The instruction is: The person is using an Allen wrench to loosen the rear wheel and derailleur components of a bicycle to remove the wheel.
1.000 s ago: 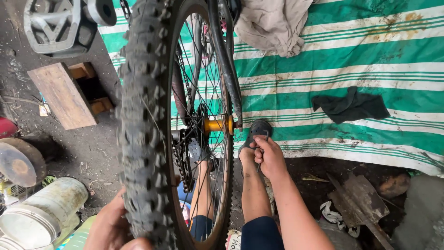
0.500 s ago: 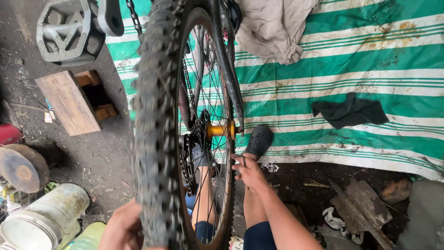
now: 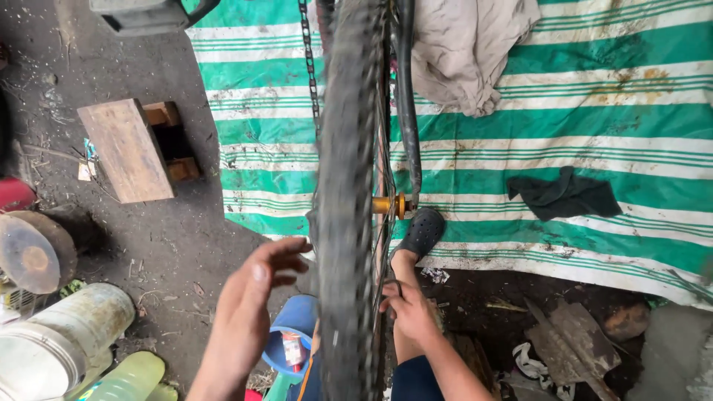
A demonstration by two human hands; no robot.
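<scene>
A bicycle wheel with a knobby black tyre (image 3: 345,223) stands upright in the middle of the view, seen edge-on. Its orange hub (image 3: 390,205) shows to the right of the tyre. My left hand (image 3: 252,304) is open with fingers spread, its fingertips just at the tyre's left side. My right hand (image 3: 410,310) is on the other side, fingers curled around the rim and spokes. A loose chain (image 3: 308,67) hangs at the top. My foot in a black clog (image 3: 422,232) rests below the hub.
A green and white striped tarp (image 3: 594,111) covers the ground, with a black rag (image 3: 564,194) and a beige cloth (image 3: 468,52) on it. A wooden block (image 3: 126,148), a white bucket (image 3: 52,345), a blue tub (image 3: 297,319) and a rusty disc (image 3: 30,252) lie left.
The view has swung so the tyre is now edge-on. My left hand rose and opened beside the tyre. My right hand moved down from near the hub to the rim.
</scene>
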